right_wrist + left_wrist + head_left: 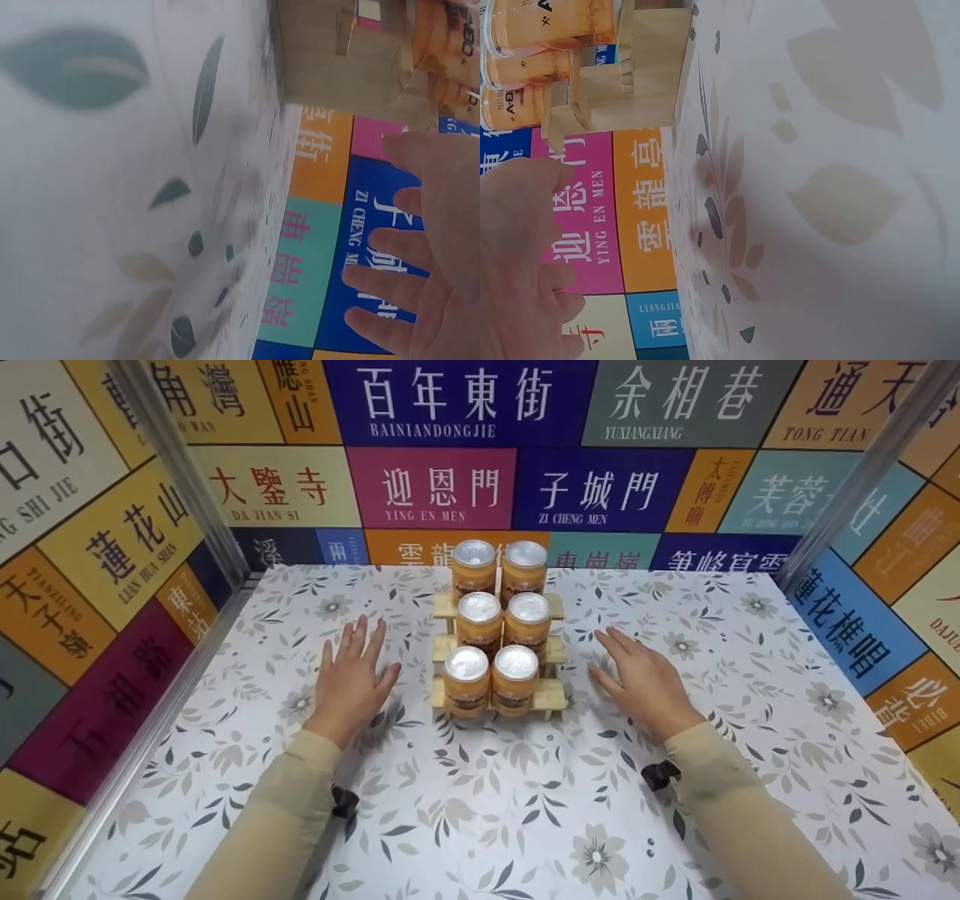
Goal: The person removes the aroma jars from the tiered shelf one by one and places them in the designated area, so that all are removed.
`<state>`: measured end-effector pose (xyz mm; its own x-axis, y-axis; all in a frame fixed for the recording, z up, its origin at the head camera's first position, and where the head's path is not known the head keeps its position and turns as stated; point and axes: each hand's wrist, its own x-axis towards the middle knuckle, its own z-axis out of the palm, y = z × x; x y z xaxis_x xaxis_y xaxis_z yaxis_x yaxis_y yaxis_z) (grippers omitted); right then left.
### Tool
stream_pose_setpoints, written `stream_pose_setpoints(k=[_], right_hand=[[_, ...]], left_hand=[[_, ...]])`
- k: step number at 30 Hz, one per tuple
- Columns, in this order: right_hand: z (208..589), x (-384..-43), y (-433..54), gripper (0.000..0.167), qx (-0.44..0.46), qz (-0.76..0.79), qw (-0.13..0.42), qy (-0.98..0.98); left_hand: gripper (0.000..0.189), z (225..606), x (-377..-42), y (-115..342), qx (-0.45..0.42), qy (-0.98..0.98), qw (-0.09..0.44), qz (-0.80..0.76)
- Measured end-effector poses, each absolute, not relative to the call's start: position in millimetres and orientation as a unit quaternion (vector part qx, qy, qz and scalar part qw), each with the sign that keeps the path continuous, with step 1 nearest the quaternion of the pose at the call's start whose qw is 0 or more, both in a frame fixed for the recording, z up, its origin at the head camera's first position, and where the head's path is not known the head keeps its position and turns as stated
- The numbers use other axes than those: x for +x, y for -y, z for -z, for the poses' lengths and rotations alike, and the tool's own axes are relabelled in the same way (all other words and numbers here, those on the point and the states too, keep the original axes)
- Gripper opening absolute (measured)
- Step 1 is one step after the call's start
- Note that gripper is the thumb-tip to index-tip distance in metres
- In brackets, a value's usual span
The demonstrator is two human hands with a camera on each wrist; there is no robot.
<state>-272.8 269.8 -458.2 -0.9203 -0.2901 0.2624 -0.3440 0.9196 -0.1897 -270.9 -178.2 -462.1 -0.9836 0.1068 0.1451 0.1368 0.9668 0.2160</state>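
Orange jars (pixel 466 690) stood upright on a stepped wooden rack (pixel 549 695), long axes vertical and silver lids (pixel 517 662) facing up, between the left hand (pixel 349 682) and right hand (pixel 646 682), whose extended fingers were apart, near the rack but not touching.

The white tabletop (pixel 420 810) bears a grey floral print (pixel 598 856). Behind the tabletop stands a back wall (pixel 570 412) of coloured sign panels (pixel 600 491), including a pink panel (pixel 439 487) lettered YING EN MEN. Pale posts (pixel 182 465) rise at the tabletop's far corners.
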Motion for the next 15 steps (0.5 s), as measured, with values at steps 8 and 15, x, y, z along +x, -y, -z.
stream_pose_setpoints(k=[8,15], right_hand=[[459,-258,-251,0.038,0.184,-0.282,0.054,0.940],[470,-259,-241,0.035,0.212,-0.409,-0.006,0.887]], left_hand=[[0.065,462,-267,175,-0.074,0.979,0.094,0.164],[0.058,461,-266,171,-0.069,0.976,0.095,0.183]])
